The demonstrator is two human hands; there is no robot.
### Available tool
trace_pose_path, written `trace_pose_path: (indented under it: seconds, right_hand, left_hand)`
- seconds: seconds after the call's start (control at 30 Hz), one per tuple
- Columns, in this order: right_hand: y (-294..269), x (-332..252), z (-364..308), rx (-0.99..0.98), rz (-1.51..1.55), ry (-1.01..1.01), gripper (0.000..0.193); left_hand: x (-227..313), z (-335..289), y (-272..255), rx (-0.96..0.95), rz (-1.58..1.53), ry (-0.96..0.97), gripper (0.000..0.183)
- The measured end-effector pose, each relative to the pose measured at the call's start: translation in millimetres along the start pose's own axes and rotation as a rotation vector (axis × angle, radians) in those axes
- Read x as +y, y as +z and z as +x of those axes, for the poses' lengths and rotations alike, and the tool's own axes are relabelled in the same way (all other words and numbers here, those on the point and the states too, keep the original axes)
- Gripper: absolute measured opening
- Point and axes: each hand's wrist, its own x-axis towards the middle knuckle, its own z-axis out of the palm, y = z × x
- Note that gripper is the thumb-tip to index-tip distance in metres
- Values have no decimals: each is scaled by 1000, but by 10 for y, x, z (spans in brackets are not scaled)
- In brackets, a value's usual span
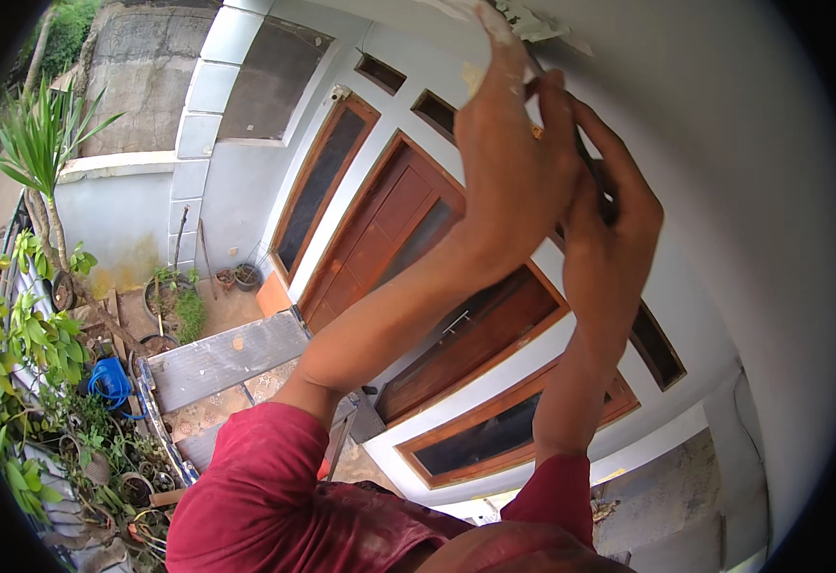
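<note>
Slim dark tool (584, 151) sat upper centre-right of frame, btwn the hands. R hand (620, 196) had fingers curled round it; L hand (518, 158) pressed close alongside, one digit stretched upward, grip partly hidden, so I couldn't tell if it pinched. Best technique, I reckoned: steady wrists, shallow angle, light even pressure at the peeling paint (535, 21). Long axis ran diag., lower right to upper left, pointing twd that patch on the ceiling (714, 143); tip unclear. Beyond: wooden door (380, 239) mid-frame, platform (227, 358) lower left.
</note>
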Motion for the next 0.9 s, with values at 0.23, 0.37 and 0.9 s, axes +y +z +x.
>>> trace_pose_path:
  seconds: [0.23,0.37,0.9]
  right_hand:
    - [75,24,-46,-14,58,67,37]
    - [222,76,154,-69,42,22,36]
    - [-241,-43,-377,45,-10,47,46]
  left_hand:
    - [-139,-39,-61,1,71,152,67]
    - [-230,197,-237,-63,-1,6,60]
    - [-13,-327,57,-96,43,208,71]
